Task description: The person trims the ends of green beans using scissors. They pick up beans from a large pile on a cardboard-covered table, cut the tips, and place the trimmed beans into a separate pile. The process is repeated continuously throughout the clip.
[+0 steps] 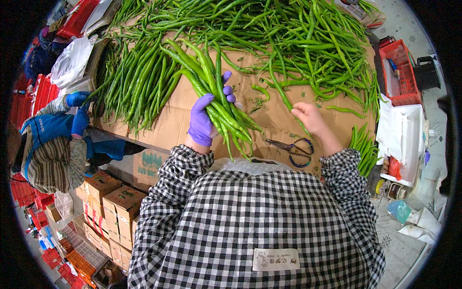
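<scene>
My left hand [204, 121], in a purple glove with bare skin at some fingertips, is closed around a bunch of long green chili peppers [213, 86]. My bare right hand [309, 117] pinches the lower part of one long green pepper [279, 88], whose upper end reaches the big pile. Black-handled scissors [291, 149] lie on the cardboard just below the right hand. Beyond both hands spreads a heap of loose green peppers [260, 25]. A row of lined-up peppers [139, 85] lies left of the held bunch, and a smaller group [362, 150] is near the right sleeve.
Cardboard [173, 117] covers the table. At the left, a co-worker's blue-gloved hands [80, 108] touch peppers at the table's edge. Cardboard boxes [124, 202] are stacked at lower left. On the right stand a red plastic basket [400, 72] and a white foam box [415, 144].
</scene>
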A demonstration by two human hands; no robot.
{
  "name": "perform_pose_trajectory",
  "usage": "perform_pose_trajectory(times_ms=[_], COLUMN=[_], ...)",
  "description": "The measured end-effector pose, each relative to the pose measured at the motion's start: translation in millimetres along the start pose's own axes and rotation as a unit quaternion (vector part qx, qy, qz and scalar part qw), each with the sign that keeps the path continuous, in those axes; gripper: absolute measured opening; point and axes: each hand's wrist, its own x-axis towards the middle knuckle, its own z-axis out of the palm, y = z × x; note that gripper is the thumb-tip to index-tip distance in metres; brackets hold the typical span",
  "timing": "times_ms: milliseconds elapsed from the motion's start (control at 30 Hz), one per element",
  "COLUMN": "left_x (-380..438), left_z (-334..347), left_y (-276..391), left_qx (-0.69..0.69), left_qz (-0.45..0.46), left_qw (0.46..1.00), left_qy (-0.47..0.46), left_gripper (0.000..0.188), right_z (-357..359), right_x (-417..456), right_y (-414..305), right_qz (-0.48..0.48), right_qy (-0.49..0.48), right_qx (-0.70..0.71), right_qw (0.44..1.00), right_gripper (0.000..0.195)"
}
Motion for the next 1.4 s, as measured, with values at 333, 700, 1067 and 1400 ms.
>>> perform_pose_trajectory(times_ms=[333, 700, 1067, 1400], left_x=[5, -6, 3, -5], left_z=[15, -3, 13, 10], left_y=[-28, -20, -16, -14], left_qx=[0.122, 0.060, 0.042, 0.053], left_qz=[-0.055, -0.086, -0.071, -0.088], left_qw=[0.990, 0.991, 0.996, 0.992], left_qy=[0.033, 0.086, 0.032, 0.068], left_gripper=[0.074, 0.073, 0.092, 0.083], right_z=[40, 46, -25, -29], right_x=[-16, 5, 85, 79], right_y=[-99, -107, 5, 6], right_qz=[-0.030, 0.022, -0.050, -0.077], right_qy=[-0.152, -0.232, 0.155, 0.118], right_qx=[0.447, 0.374, -0.366, -0.383], right_qw=[0.881, 0.898, 0.916, 0.913], right_gripper=[0.023, 0.023, 0.023, 0.019])
